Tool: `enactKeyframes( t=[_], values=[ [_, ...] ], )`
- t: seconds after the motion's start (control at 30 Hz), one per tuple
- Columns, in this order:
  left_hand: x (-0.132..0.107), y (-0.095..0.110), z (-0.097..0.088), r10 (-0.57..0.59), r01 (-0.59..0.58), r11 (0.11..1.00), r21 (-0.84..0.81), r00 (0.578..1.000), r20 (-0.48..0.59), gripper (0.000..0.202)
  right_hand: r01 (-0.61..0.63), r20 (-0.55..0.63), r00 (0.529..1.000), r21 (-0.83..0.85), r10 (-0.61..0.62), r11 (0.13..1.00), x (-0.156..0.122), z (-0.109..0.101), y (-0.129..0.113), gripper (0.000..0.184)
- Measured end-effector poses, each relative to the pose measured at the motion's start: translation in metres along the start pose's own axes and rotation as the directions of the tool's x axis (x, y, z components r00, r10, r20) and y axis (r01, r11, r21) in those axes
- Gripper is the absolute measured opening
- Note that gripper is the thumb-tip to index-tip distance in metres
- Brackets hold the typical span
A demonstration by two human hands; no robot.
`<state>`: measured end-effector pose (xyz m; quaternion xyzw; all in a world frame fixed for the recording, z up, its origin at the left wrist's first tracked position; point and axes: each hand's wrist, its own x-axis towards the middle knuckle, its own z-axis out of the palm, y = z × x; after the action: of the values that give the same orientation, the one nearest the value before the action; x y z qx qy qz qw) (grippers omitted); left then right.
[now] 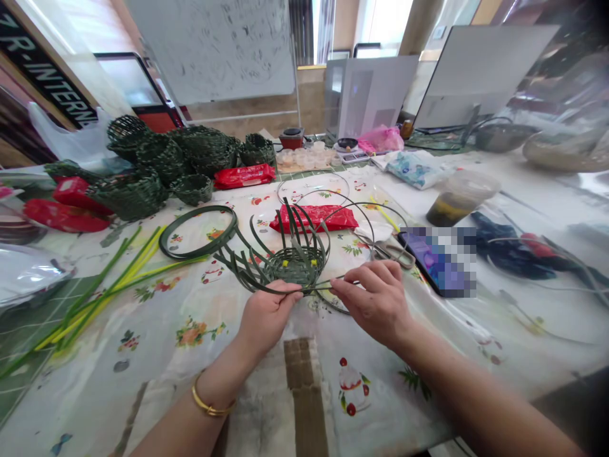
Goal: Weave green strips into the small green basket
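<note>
Head: hands pinch strip; woven basket

Both forearms reach forward, converging. The left hand is curled, knuckles up, fingertips pinched together, a gold bangle on its wrist. The right hand lies palm down, fingers bent, thumb and forefinger pinched.
</note>
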<state>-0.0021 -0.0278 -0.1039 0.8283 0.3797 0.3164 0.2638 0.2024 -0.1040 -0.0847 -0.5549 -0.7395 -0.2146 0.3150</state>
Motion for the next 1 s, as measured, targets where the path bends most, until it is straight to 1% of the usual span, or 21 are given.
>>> enactKeyframes(
  t=[0.07, 0.1, 0.13, 0.2, 0.23, 0.27, 0.3, 0.33, 0.4, 0.43, 0.47, 0.5, 0.53, 0.6, 0.63, 0.73, 0.8, 0.87, 0.9, 0.93, 1.0],
  values=[
    [0.0, 0.001, 0.0, -0.013, 0.013, 1.0, -0.024, 0.999, -0.03, 0.015, -0.029, 0.144, 0.989, 0.052, 0.022, 0.998, 0.0, -0.003, -0.002, 0.016],
    [-0.001, 0.001, -0.001, -0.021, 0.019, 0.999, -0.041, 0.999, -0.043, 0.015, -0.074, 0.226, 0.973, 0.095, 0.051, 0.993, 0.0, -0.004, -0.001, 0.019],
    [-0.001, 0.002, -0.001, -0.024, 0.021, 0.998, -0.06, 0.998, -0.053, 0.015, -0.139, 0.313, 0.946, 0.146, 0.088, 0.979, 0.0, -0.004, 0.0, 0.021],
    [-0.002, 0.002, -0.001, -0.016, 0.01, 0.995, -0.099, 0.998, -0.064, 0.015, -0.326, 0.503, 0.85, 0.271, 0.155, 0.906, 0.001, -0.002, 0.005, 0.025],
    [-0.002, 0.003, -0.002, -0.004, -0.004, 0.993, -0.119, 0.998, -0.064, 0.015, -0.433, 0.593, 0.787, 0.339, 0.168, 0.835, 0.001, 0.0, 0.009, 0.026],
    [-0.002, 0.003, -0.002, 0.013, -0.02, 0.99, -0.137, 0.998, -0.058, 0.015, -0.539, 0.673, 0.723, 0.404, 0.159, 0.739, 0.001, 0.002, 0.013, 0.027],
    [-0.002, 0.004, -0.002, 0.037, -0.044, 0.988, -0.151, 0.998, -0.049, 0.015, -0.635, 0.733, 0.666, 0.46, 0.138, 0.621, 0.001, 0.004, 0.017, 0.029],
    [-0.002, 0.004, -0.003, 0.066, -0.072, 0.985, -0.156, 0.997, -0.039, 0.015, -0.716, 0.771, 0.625, 0.502, 0.125, 0.486, 0.001, 0.007, 0.021, 0.032],
    [-0.003, 0.005, -0.003, 0.125, -0.126, 0.984, -0.129, 0.992, -0.02, 0.014, -0.804, 0.791, 0.588, 0.551, 0.17, 0.223, 0.002, 0.011, 0.026, 0.035],
    [-0.003, 0.005, -0.003, 0.147, -0.148, 0.984, -0.099, 0.989, -0.012, 0.014, -0.812, 0.778, 0.583, 0.571, 0.233, 0.124, 0.002, 0.012, 0.027, 0.035],
    [-0.004, 0.004, -0.003, 0.164, -0.164, 0.984, -0.066, 0.986, -0.004, 0.014, -0.801, 0.751, 0.582, 0.596, 0.31, 0.06, 0.002, 0.012, 0.027, 0.033],
    [-0.005, 0.004, -0.003, 0.173, -0.173, 0.984, -0.032, 0.985, 0.005, 0.014, -0.782, 0.718, 0.586, 0.622, 0.377, 0.031, 0.002, 0.012, 0.026, 0.031],
    [-0.005, 0.003, -0.003, 0.179, -0.179, 0.984, -0.003, 0.984, 0.018, 0.014, -0.762, 0.684, 0.596, 0.647, 0.42, 0.028, 0.002, 0.011, 0.025, 0.03],
    [-0.006, 0.003, -0.003, 0.189, -0.191, 0.981, 0.037, 0.981, 0.041, 0.013, -0.734, 0.643, 0.636, 0.675, 0.426, 0.076, 0.003, 0.007, 0.02, 0.029],
    [-0.007, 0.002, -0.002, 0.191, -0.194, 0.98, 0.049, 0.98, 0.048, 0.013, -0.731, 0.637, 0.656, 0.67, 0.404, 0.131, 0.002, 0.006, 0.018, 0.029],
    [-0.007, 0.002, -0.002, 0.18, -0.182, 0.981, 0.066, 0.983, 0.041, 0.013, -0.686, 0.586, 0.728, 0.608, 0.357, 0.4, 0.0, 0.003, 0.013, 0.024],
    [-0.007, 0.002, -0.002, 0.166, -0.168, 0.984, 0.066, 0.986, 0.034, 0.012, -0.583, 0.523, 0.802, 0.58, 0.288, 0.569, -0.002, 0.004, 0.012, 0.023],
    [-0.008, 0.002, -0.002, 0.16, -0.162, 0.984, 0.067, 0.986, 0.039, 0.012, -0.4, 0.44, 0.887, 0.577, 0.142, 0.712, -0.002, 0.005, 0.014, 0.025],
    [-0.008, 0.003, -0.002, 0.163, -0.166, 0.984, 0.066, 0.986, 0.045, 0.011, -0.275, 0.39, 0.92, 0.556, 0.046, 0.784, -0.002, 0.003, 0.016, 0.025],
    [-0.009, 0.003, -0.002, 0.171, -0.174, 0.983, 0.063, 0.984, 0.051, 0.011, -0.139, 0.338, 0.94, 0.513, -0.051, 0.847, -0.001, 0.001, 0.018, 0.026],
    [-0.01, 0.003, -0.001, 0.2, -0.204, 0.977, 0.063, 0.978, 0.067, 0.011, 0.074, 0.298, 0.936, 0.359, -0.189, 0.931, 0.001, -0.006, 0.025, 0.029]
  ],
)
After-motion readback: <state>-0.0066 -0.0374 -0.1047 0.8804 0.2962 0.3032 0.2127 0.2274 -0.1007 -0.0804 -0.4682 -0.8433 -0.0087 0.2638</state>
